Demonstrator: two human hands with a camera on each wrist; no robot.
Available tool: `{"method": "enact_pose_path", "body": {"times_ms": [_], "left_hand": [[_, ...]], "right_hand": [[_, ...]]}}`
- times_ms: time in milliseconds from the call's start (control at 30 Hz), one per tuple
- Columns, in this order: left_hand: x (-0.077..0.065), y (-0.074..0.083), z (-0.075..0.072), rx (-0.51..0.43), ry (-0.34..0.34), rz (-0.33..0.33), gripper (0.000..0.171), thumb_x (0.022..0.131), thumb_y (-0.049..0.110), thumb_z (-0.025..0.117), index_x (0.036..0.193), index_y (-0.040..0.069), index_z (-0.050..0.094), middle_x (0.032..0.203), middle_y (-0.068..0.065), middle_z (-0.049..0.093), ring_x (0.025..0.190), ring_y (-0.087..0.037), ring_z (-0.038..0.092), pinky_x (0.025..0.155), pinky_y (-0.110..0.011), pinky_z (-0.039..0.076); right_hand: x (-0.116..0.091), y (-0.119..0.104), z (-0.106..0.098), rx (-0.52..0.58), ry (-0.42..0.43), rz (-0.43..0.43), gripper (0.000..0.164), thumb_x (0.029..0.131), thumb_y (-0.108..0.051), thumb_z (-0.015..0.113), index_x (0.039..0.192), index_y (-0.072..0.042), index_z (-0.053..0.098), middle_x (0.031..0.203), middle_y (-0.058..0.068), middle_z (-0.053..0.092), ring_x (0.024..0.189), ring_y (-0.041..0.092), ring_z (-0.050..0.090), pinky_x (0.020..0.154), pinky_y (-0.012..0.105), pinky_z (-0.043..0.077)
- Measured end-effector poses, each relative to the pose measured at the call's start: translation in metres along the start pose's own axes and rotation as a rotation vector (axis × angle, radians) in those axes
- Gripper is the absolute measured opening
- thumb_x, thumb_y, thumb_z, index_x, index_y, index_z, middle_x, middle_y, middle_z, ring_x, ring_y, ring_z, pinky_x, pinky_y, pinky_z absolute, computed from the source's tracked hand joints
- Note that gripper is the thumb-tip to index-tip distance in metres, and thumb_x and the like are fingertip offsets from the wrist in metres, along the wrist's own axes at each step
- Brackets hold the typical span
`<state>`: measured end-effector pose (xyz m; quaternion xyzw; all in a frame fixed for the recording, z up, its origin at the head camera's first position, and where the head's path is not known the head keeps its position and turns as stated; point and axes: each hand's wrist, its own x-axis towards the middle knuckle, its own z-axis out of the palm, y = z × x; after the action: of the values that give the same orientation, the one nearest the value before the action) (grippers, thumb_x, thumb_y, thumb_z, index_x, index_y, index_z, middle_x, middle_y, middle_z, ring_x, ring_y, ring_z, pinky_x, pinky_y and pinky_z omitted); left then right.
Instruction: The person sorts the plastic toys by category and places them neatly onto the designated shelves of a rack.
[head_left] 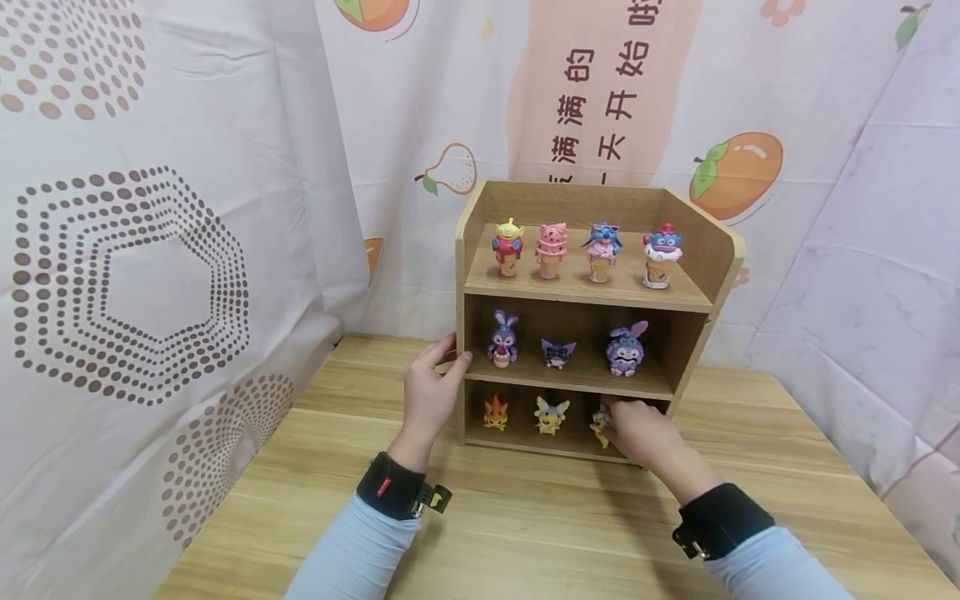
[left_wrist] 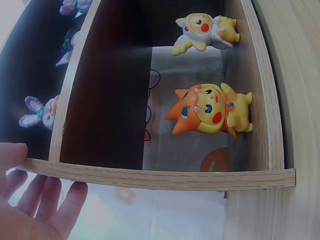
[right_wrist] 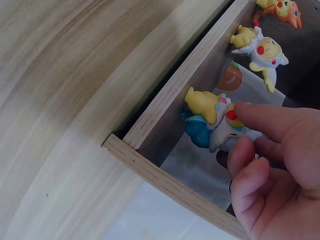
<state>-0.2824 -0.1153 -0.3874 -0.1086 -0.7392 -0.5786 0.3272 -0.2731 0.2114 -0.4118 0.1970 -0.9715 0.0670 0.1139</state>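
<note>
A small wooden shelf [head_left: 570, 385] with three tiers of toy figurines stands on the table. My left hand [head_left: 433, 387] holds its left side panel [left_wrist: 165, 179], thumb at the front edge and fingertips along the outer face. On the bottom tier, at the right end, my right hand [head_left: 643, 433] pinches a yellow, white and teal Pikachu figurine [right_wrist: 202, 107] by its head; the feet are at the shelf board. To its left stand a grey-and-white-hooded Pikachu figurine [head_left: 551, 417] and an orange-hooded Pikachu figurine [left_wrist: 200, 110].
The middle tier carries a purple rabbit figurine [head_left: 503, 342], a small dark-eared figurine [head_left: 557, 354] and a fluffy purple figurine [head_left: 626, 350]. Several ice-cream-cone figurines, including a pink one [head_left: 552, 248], line the top. A printed curtain [head_left: 405, 108] hangs behind the wood-grain table [head_left: 510, 525].
</note>
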Motion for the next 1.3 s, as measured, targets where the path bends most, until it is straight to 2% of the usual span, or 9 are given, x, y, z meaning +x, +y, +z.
{"method": "enact_pose_path", "body": {"times_ms": [167, 467, 567, 767, 1000, 1300], "left_hand": [[0.0005, 0.0007, -0.0004, 0.007, 0.006, 0.016, 0.041, 0.091, 0.012, 0.078, 0.129, 0.002, 0.069, 0.119, -0.012, 0.071, 0.101, -0.026, 0.071, 0.076, -0.033, 0.063], [0.0011, -0.0003, 0.0002, 0.006, 0.009, 0.026, 0.041, 0.090, 0.011, 0.078, 0.129, 0.002, 0.069, 0.119, -0.013, 0.071, 0.100, -0.026, 0.071, 0.075, -0.031, 0.062], [0.0012, -0.0009, 0.0004, 0.004, 0.005, 0.020, 0.041, 0.090, 0.012, 0.078, 0.129, 0.002, 0.069, 0.119, -0.013, 0.071, 0.100, -0.026, 0.071, 0.076, -0.031, 0.062], [0.0009, -0.0017, 0.0002, 0.002, -0.004, 0.017, 0.041, 0.092, 0.012, 0.077, 0.130, 0.001, 0.069, 0.118, -0.012, 0.072, 0.100, -0.026, 0.070, 0.076, -0.032, 0.063], [0.0008, -0.0007, 0.0001, -0.014, -0.014, 0.008, 0.042, 0.092, 0.013, 0.076, 0.131, 0.001, 0.067, 0.120, -0.012, 0.071, 0.102, -0.026, 0.070, 0.076, -0.027, 0.062], [0.0008, -0.0024, 0.0001, -0.017, -0.007, 0.006, 0.041, 0.092, 0.012, 0.077, 0.131, 0.001, 0.068, 0.119, -0.012, 0.071, 0.102, -0.026, 0.070, 0.077, -0.030, 0.062]], "right_hand": [[0.0010, 0.0005, 0.0001, 0.029, 0.004, 0.034, 0.028, 0.087, -0.017, 0.082, 0.096, -0.005, 0.059, 0.073, 0.006, 0.053, 0.063, 0.025, 0.057, 0.052, 0.044, 0.049], [0.0035, 0.0015, 0.0017, 0.032, 0.004, 0.099, 0.035, 0.087, -0.026, 0.082, 0.102, -0.002, 0.062, 0.081, 0.017, 0.063, 0.070, 0.034, 0.065, 0.057, 0.050, 0.054], [0.0036, 0.0016, 0.0032, 0.033, -0.003, 0.108, 0.033, 0.088, -0.026, 0.082, 0.099, -0.003, 0.062, 0.081, 0.016, 0.063, 0.070, 0.033, 0.065, 0.057, 0.049, 0.053], [0.0031, 0.0003, 0.0028, 0.011, 0.006, 0.094, 0.029, 0.089, -0.026, 0.081, 0.095, -0.004, 0.063, 0.078, 0.014, 0.062, 0.071, 0.037, 0.066, 0.056, 0.050, 0.054], [0.0019, -0.0015, 0.0001, -0.012, 0.009, 0.069, 0.027, 0.088, -0.018, 0.080, 0.102, -0.001, 0.064, 0.086, 0.020, 0.066, 0.074, 0.040, 0.067, 0.059, 0.052, 0.056], [0.0030, 0.0010, 0.0025, -0.049, -0.013, 0.040, 0.028, 0.090, -0.013, 0.077, 0.112, 0.002, 0.067, 0.094, 0.023, 0.068, 0.079, 0.042, 0.068, 0.059, 0.053, 0.057]]}}
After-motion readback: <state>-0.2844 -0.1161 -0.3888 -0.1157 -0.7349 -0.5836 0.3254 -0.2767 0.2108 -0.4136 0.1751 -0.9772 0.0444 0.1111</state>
